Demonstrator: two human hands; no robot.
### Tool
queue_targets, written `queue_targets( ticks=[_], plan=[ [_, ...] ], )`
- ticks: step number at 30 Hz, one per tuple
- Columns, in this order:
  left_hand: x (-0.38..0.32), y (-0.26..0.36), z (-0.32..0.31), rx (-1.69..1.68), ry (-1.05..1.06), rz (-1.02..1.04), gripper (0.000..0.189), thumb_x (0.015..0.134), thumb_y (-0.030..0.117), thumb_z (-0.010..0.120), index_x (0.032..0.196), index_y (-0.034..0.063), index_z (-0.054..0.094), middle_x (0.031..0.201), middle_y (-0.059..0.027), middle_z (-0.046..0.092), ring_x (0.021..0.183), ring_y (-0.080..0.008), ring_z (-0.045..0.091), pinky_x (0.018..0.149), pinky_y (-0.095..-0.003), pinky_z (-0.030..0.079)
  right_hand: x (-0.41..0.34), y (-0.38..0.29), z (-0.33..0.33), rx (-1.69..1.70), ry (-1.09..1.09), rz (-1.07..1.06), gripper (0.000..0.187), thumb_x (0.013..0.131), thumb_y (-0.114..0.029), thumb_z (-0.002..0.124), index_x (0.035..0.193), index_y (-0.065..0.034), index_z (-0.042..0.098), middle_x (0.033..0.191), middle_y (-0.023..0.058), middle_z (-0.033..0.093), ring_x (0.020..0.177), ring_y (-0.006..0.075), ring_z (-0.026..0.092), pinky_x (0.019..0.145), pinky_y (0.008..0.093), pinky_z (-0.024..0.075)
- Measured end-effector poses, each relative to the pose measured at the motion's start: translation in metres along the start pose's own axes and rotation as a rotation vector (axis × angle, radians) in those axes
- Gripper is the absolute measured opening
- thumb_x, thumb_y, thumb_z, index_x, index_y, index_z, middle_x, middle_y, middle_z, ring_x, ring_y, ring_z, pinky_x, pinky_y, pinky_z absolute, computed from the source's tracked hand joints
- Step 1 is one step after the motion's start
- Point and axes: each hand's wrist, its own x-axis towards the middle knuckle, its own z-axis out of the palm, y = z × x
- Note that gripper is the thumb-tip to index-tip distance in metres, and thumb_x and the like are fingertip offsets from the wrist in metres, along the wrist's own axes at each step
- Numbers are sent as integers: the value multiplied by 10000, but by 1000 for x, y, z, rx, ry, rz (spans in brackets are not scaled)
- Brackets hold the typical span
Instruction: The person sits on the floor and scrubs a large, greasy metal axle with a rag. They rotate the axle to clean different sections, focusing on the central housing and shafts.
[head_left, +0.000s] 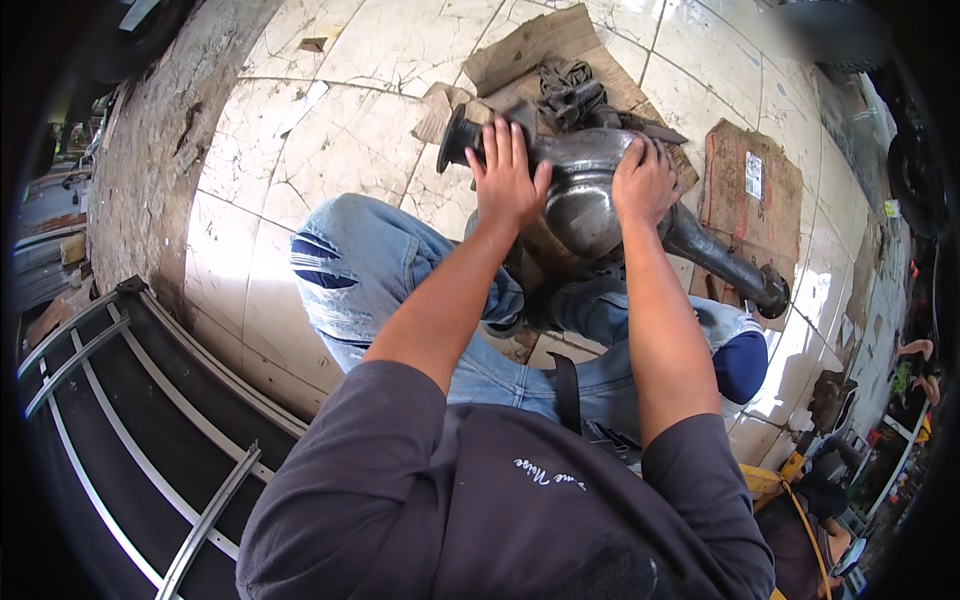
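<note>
A dark metal axle housing (581, 199) with a rounded middle lies between the knees, over cardboard. My left hand (506, 176) rests with spread fingers on its left tube, beside the round end flange (451, 139). My right hand (645, 180) lies over the right side of the rounded middle, its fingers bent over the far edge. The long right tube (712, 255) slants down to a flanged end. Just beyond the housing, a bundle of dark, greasy parts or cloth (570, 94) sits on the cardboard; which it is, I cannot tell.
Flattened cardboard (750, 187) lies on the tiled floor (337, 142) at the right. A black panel with metal rails (172, 420) stands at lower left. Tires are at the upper edges. Another person (806, 525) is at lower right, near a yellow frame (761, 480).
</note>
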Motion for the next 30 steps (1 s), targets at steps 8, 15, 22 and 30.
queue_targets(
  ticks=[8, 15, 22, 30],
  plan=[
    [7, 11, -2, 14, 53, 25, 736, 965, 518, 386, 1499, 20, 299, 1590, -168, 222, 1479, -353, 164, 1140, -649, 90, 0, 3, 3, 1, 12, 2, 445, 985, -458, 370, 1272, -223, 615, 1350, 77, 574, 1233, 356, 515, 1074, 602, 277],
    [-8, 32, 4, 13, -121, 170, 711, 984, 538, 330, 1482, 31, 342, 1573, -133, 288, 1467, -287, 238, 1118, -677, 109, 2, -1, -2, -36, 18, -4, 446, 978, -456, 377, 1259, -207, 617, 1395, 37, 538, 1296, 305, 470, 1088, 591, 266],
    [3, 62, -30, 87, -364, 108, 776, 984, 605, 228, 1495, 27, 312, 1577, -117, 288, 1467, -257, 251, 1133, -674, 67, -1, 3, 3, 45, 65, -7, 441, 975, -449, 382, 1211, -189, 649, 1352, 37, 581, 1291, 292, 476, 1090, 596, 247],
    [18, 60, -43, 76, -438, 104, 742, 999, 583, 198, 1509, 52, 296, 1583, -102, 280, 1480, -250, 213, 1125, -691, 36, 3, 5, 0, 137, -1, 5, 439, 980, -442, 383, 1235, -199, 645, 1381, 50, 561, 1344, 303, 428, 1097, 624, 205]
  ],
)
